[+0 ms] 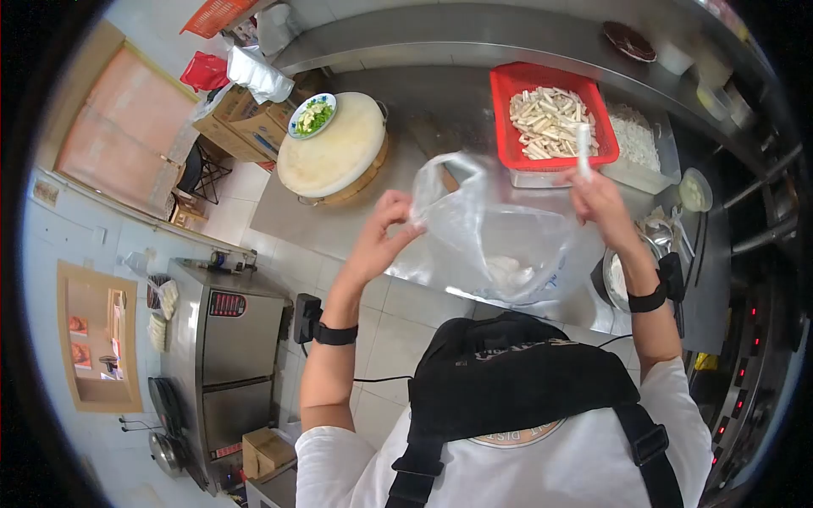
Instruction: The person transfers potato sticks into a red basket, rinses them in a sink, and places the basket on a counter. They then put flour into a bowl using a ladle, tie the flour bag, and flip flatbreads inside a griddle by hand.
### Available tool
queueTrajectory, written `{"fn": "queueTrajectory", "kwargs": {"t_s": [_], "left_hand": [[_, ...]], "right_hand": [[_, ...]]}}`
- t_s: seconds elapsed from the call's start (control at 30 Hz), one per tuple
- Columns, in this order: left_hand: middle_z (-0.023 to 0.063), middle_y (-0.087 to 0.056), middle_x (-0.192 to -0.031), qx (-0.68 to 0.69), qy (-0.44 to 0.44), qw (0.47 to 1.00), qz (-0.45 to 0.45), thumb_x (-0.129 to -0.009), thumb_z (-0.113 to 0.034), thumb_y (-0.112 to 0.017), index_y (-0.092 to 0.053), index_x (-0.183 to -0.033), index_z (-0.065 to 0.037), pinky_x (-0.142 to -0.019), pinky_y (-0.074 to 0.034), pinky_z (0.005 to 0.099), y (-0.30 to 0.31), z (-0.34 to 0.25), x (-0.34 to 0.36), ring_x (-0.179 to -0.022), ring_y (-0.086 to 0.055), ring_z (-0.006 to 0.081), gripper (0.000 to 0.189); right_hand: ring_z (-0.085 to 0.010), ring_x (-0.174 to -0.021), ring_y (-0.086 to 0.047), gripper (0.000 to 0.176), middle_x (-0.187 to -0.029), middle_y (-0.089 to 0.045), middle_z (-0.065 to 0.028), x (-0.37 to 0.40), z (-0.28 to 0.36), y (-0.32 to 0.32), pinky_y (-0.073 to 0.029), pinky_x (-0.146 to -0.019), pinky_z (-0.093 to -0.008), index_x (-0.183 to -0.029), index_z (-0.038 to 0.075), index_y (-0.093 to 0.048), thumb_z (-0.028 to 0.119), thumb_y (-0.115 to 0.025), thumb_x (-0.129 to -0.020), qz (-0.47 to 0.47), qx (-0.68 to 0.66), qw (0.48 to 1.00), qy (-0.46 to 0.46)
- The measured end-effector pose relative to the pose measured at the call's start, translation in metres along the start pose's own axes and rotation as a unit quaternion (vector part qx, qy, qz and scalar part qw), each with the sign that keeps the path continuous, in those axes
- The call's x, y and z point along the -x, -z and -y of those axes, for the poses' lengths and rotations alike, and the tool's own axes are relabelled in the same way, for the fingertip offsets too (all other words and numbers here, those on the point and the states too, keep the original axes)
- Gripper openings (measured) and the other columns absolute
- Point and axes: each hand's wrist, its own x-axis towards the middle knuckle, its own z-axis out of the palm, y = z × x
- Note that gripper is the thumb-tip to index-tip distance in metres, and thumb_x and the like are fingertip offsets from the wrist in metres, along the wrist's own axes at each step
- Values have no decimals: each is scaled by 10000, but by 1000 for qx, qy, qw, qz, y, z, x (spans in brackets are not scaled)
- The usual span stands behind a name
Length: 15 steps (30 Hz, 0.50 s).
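My left hand (388,235) pinches the upper left edge of a clear plastic bag (464,196), which hangs over the front of the steel counter. Low in the bag lies a white clump (510,273). My right hand (598,205) is closed round a slim white stick-like piece (583,146) that points away from me, in front of the red basket (501,127). The bag's right side reaches close to that hand. Pale cut strips (550,120) are heaped in the basket, similar in colour to the held piece.
A round cutting board (334,165) bears a plate of chopped greens (312,117) at left. Right of the basket stands a tub of white shreds (633,142). A pot (616,279) sits by my right forearm, with a small bowl (695,190) beyond. A shelf (457,35) runs along the back.
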Motion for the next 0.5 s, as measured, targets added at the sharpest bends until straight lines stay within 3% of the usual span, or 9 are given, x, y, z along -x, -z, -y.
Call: {"fn": "queueTrajectory", "kwargs": {"t_s": [0.03, 0.1, 0.17, 0.27, 0.3, 0.37, 0.43, 0.47, 0.5], "left_hand": [[32, -536, -892, -1, -3, 1000, -2, -792, -85, -502, -559, -874, -32, -783, -370, 248, -3, -4, -3, -848, -469, 106, 114], [42, -490, -973, 306, 84, 947, 40, -787, -109, -544, -524, -981, -54, -824, -347, 255, -19, -10, -15, -921, -441, 129, 203], [49, -507, -991, 280, 73, 957, 27, -780, -101, -570, -476, -1048, -35, -819, -367, 290, -42, -23, -23, -931, -462, 159, 291], [82, -543, -948, 134, 6, 991, -31, -795, -97, -558, -494, -1000, -10, -793, -392, 312, -61, -50, -25, -905, -505, 189, 231], [104, -551, -920, 25, 9, 998, 57, -809, -101, -538, -500, -984, -4, -771, -405, 317, -62, -53, -25, -874, -525, 212, 204], [127, -559, -891, -88, 9, 987, 137, -822, -106, -518, -506, -968, 2, -748, -417, 322, -67, -54, -26, -842, -545, 234, 182], [54, -558, -794, 47, -13, 997, -59, -808, -170, -572, -524, -954, -16, -697, -417, 254, -74, -53, -36, -732, -527, 140, 218], [100, -537, -881, 107, 19, 991, -83, -799, -171, -552, -525, -945, -13, -727, -413, 282, -73, -60, -39, -787, -526, 195, 217], [100, -537, -881, 99, 9, 990, -96, -799, -171, -552, -525, -945, -13, -727, -413, 282, -76, -61, -44, -787, -526, 195, 217]], "right_hand": [[-72, -482, -397, 292, -550, -411, 18, -2, 0, -8, -339, -470, -222, -943, 8, -524, 271, -404, -903, 1, 2, 1000, 3], [-127, -593, -465, 291, -664, -456, -29, -10, -7, -26, -396, -557, -273, -1084, 14, -444, 236, -407, -900, -60, 206, 971, 111], [-200, -720, -513, 319, -785, -498, -92, -15, 1, -34, -417, -673, -321, -1146, 20, -373, 218, -401, -897, -23, 208, 970, 122], [-267, -842, -553, 331, -892, -541, -190, -23, 6, -40, -417, -757, -355, -1180, 8, -362, 186, -379, -901, 53, 206, 977, -1], [-267, -842, -553, 331, -892, -541, -190, -26, -2, -41, -417, -757, -355, -1180, 8, -362, 186, -379, -901, 52, 207, 977, 2], [-263, -837, -559, 348, -902, -552, -207, -33, -24, -46, -426, -760, -354, -1209, 4, -356, 159, -382, -898, 13, 337, 917, 214], [-257, -882, -554, 434, -983, -541, -227, -28, -22, -49, -417, -808, -359, -1224, -4, -360, 174, -472, -844, 114, 304, 935, 145], [-259, -898, -550, 467, -1008, -534, -229, -22, -7, -53, -410, -827, -365, -1225, -7, -362, 171, -505, -817, 193, 281, 937, 74], [-258, -881, -551, 485, -979, -540, -222, -17, -11, -52, -412, -815, -372, -1215, -7, -368, 154, -523, -785, 221, 248, 929, 164]]}}
